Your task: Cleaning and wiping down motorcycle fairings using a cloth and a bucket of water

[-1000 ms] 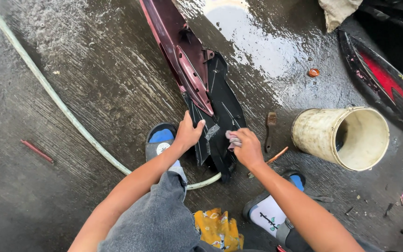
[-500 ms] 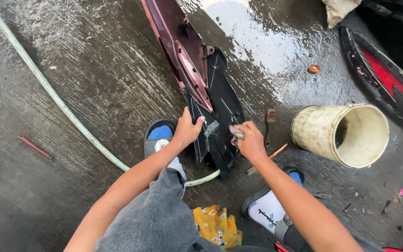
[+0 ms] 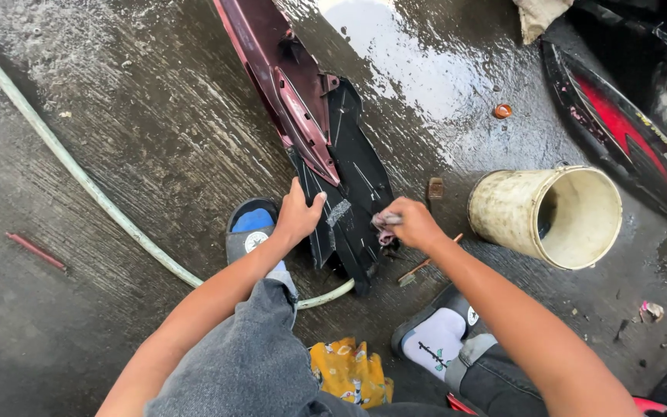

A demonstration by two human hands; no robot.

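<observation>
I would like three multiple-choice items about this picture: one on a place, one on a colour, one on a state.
1. Where does the pale hose lie?
A. To the left of the person's arms, across the wet floor
B. Inside the bucket
C. On top of the panel

2. What colour is the long upper part of the panel that the left hand steadies?
A. Green
B. Dark red
C. White

3. How does the cream bucket stand?
A. Upright and full
B. Upside down
C. Tipped on its side, mouth open

Answers:
1. A, the hose runs diagonally from the upper left toward the feet.
2. B, the part is maroon above the black piece.
3. C, its open mouth faces right, inside visible.
</observation>
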